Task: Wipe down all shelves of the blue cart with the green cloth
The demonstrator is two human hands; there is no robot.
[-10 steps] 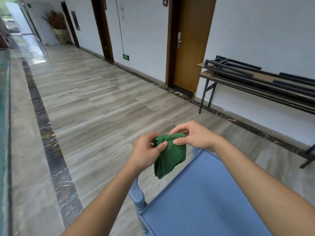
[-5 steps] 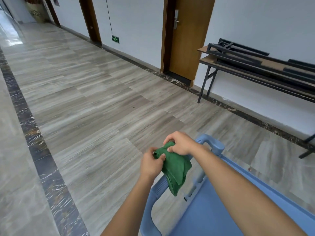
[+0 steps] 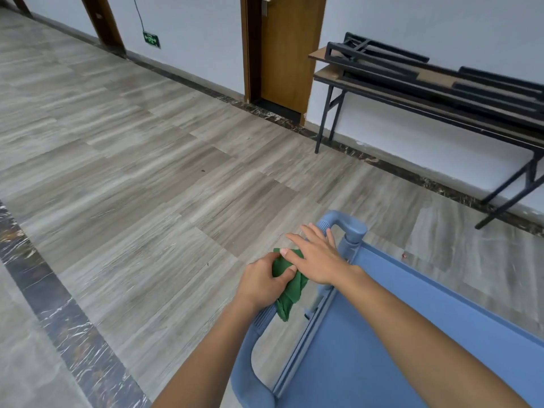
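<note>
The blue cart fills the lower right, its flat top shelf facing me and its curved push handle at the left end. A folded green cloth hangs over that handle. My left hand grips the cloth with thumb on top. My right hand lies above it with fingers stretched out flat, its thumb touching the cloth's upper edge. The cart's lower shelves are hidden beneath the top shelf.
Grey wood-look floor stretches ahead and to the left, with a dark marble strip at lower left. Black-legged folding tables are stacked against the white wall at right. A brown door stands behind them.
The view has tipped downward and the hands have dropped onto the cart handle. My right hand has opened from a pinch to flat fingers; the left keeps its hold on the cloth.
</note>
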